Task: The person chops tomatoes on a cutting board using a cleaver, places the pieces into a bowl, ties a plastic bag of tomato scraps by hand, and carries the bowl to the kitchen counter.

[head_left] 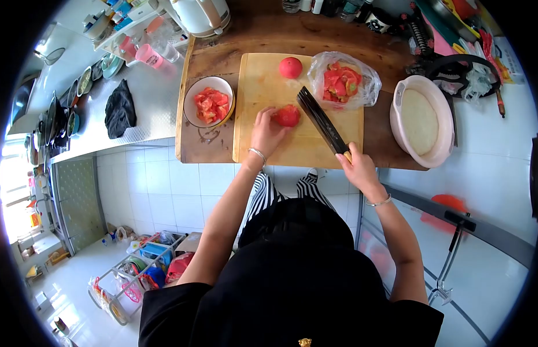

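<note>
A peeled-looking red tomato (288, 115) rests on the wooden cutting board (257, 75). My left hand (267, 133) grips its left side, fingers behind and thumb in front. In my right hand (359, 169) is the handle of a dark-bladed kitchen knife (322, 120). The blade slants up and left over the board, to the right of the tomato and apart from it. Another whole tomato (290, 67) lies farther back on the board. Cut tomato pieces (211, 105) fill a white bowl (191, 115) at the left.
A clear plastic bag (368, 87) with red tomato skins or scraps overlaps the board's back right. A pink basin (399, 124) holding something pale, like dough, stands at the right. A kettle (202, 14) is at the back left, with a black cloth (120, 110) on the metal counter.
</note>
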{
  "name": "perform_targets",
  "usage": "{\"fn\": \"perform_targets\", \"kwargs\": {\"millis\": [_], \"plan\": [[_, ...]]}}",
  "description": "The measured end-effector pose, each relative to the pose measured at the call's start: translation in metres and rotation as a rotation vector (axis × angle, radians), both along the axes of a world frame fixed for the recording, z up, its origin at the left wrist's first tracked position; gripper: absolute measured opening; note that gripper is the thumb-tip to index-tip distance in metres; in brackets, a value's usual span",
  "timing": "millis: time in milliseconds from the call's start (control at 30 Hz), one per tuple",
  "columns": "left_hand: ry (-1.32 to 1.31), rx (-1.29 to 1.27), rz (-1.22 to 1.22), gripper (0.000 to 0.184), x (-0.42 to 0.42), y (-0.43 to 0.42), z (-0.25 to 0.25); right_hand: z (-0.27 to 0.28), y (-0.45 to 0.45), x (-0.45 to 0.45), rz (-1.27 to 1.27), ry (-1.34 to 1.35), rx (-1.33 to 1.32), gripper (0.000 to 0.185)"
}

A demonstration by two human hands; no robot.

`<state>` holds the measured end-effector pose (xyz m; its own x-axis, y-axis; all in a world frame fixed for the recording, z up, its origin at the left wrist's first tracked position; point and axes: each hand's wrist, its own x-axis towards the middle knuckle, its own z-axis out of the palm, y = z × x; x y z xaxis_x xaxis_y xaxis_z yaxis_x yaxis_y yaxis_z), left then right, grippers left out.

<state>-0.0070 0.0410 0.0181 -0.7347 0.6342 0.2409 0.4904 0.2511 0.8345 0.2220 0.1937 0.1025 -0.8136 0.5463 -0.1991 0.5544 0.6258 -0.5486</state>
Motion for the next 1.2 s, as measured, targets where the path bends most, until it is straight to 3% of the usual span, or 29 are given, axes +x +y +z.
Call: {"fn": "perform_targets", "kwargs": {"millis": [200, 433, 533, 633, 767, 867, 1000, 1100, 1167, 1200], "plan": [[-0.056, 0.073, 0.114, 0.039, 0.009, -0.004, -0.012, 0.040, -0.018, -0.008, 0.139, 0.040, 0.097, 0.031], [-0.063, 0.028, 0.140, 0.037, 0.011, 0.006, -0.001, 0.041, -0.032, -0.023, 0.171, -0.111, 0.216, 0.030], [-0.081, 0.011, 0.151, 0.037, 0.017, 0.005, 0.001, 0.015, -0.023, -0.042, 0.206, -0.151, 0.197, 0.030], [0.008, -0.009, 0.117, 0.045, 0.015, 0.004, 0.004, -0.013, -0.026, -0.043, 0.197, -0.041, 0.303, 0.030], [0.109, -0.174, 0.097, 0.063, 0.017, 0.014, 0.014, -0.016, -0.025, -0.041, 0.178, -0.033, 0.236, 0.031], [0.133, -0.166, 0.131, 0.056, 0.015, 0.021, 0.006, -0.018, -0.013, -0.038, 0.180, 0.030, 0.180, 0.032], [-0.051, -0.199, 0.145, 0.048, 0.002, 0.015, 0.022, -0.018, 0.002, -0.021, 0.164, 0.050, 0.163, 0.033], [-0.230, -0.020, 0.009, 0.045, -0.009, 0.007, 0.019, -0.019, -0.002, -0.017, 0.133, 0.022, 0.174, 0.033], [-0.158, -0.317, -0.010, 0.039, -0.009, 0.000, 0.035, -0.019, -0.005, -0.016, 0.119, -0.015, 0.172, 0.034], [-0.136, -0.323, 0.046, 0.035, -0.010, -0.001, 0.035, -0.018, -0.007, -0.019, 0.141, -0.002, 0.191, 0.034]]}}
